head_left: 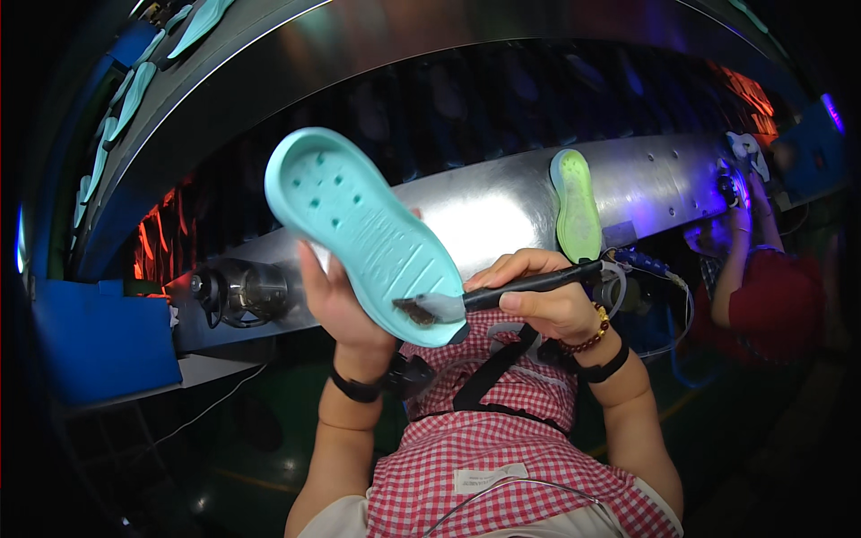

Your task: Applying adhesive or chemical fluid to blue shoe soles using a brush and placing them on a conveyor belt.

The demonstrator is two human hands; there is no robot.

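My left hand [339, 305] holds a turquoise shoe sole [372, 220] from beneath and along its left edge, tilted up with its inner face toward me. Several small round holes dot the sole's wider far part, and raised ridges cross the nearer part. A brush [489, 297] with a black handle is gripped in my right hand [549, 300], fingers wrapped round it. Its dark bristles touch the near end of the sole, left of the pale ferrule. Part of my left hand's fingers is hidden behind the sole.
A metal bench [502, 202] runs across, bearing a lime-green sole [577, 211] and a glass pot [251, 291] with a dark handle. Beyond, a dark conveyor glows red at its ends. Turquoise soles [133, 100] lie upper left. A co-worker in red [776, 300] works at right.
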